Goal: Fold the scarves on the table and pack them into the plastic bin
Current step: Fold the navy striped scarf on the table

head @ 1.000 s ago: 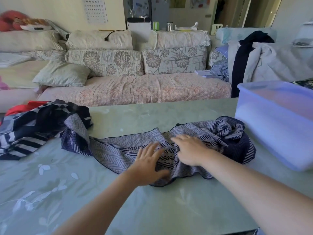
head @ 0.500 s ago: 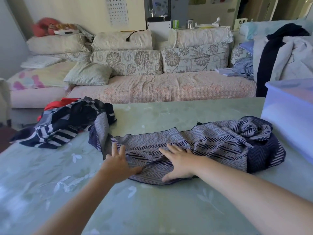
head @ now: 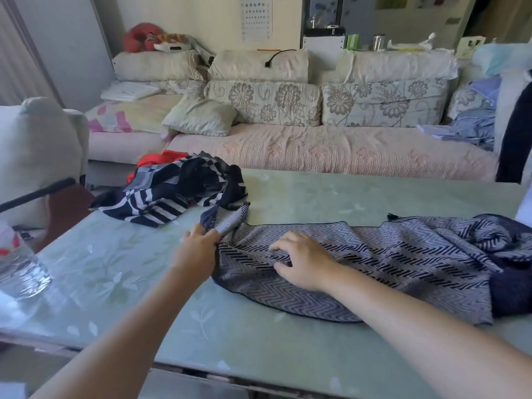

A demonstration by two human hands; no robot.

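Chevrons of navy on pale grey cover the long woven scarf, a thin, soft cloth with a dark hemmed edge. It lies flat under the right hand and runs off to that hand's right, where it piles up in loose rumpled folds. The right hand rests on the cloth with its fingers bent and their tips pressed into it; whether they pinch a fold I cannot tell. Just to its left, the left hand grips the scarf's end, fingers curled round a bunched, rope-like twist of fabric that juts out beyond the knuckles. Beyond the left hand, close to that twisted end, sits a crumpled heap of navy and white striped and checked scarf cloth, with a bright red cloth showing behind it. All of this rests on a pale green glass-topped table, smooth and glossy, printed with faint white leaf sprigs. Far to the left of the left hand, near the table's edge, stands a clear ribbed vessel; I cannot make out its contents. Far to the right of the right hand, at the frame edge, a sliver of the pale translucent plastic bin shows, its inside out of sight. Beyond the table stretches a sofa with a pink quilted cover and flower-patterned cushions.
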